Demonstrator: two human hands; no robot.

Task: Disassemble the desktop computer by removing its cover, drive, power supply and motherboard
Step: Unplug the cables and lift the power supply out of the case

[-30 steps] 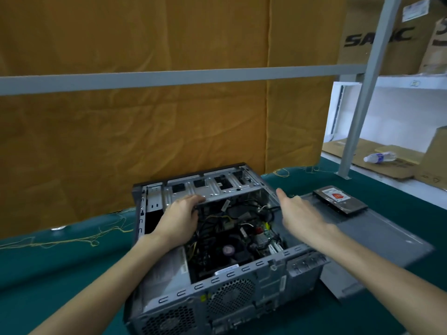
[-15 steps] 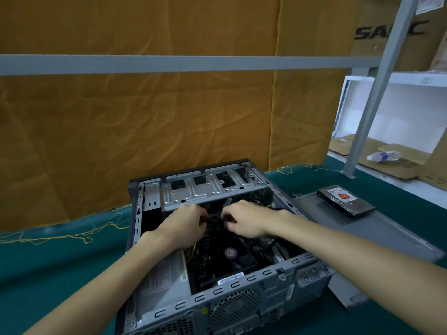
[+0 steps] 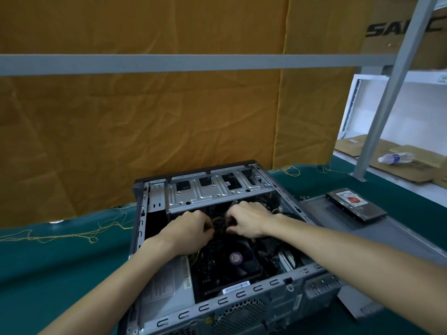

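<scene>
Desktop computer case [image 3: 154,204] lies open on its side on the green tabletop [image 3: 48,262], power supply [image 3: 167,284] at its near left corner and a fan [image 3: 235,258] in the middle. Inside it, the left hand [image 3: 188,230] and right hand [image 3: 249,221] sit close together with fingers curled around a bundle of yellow and black cables [image 3: 219,222]. To the right, the removed cover [image 3: 377,235] lies flat beside the case with the drive [image 3: 355,206] on top, a plastic bottle [image 3: 396,157] farther off.
</scene>
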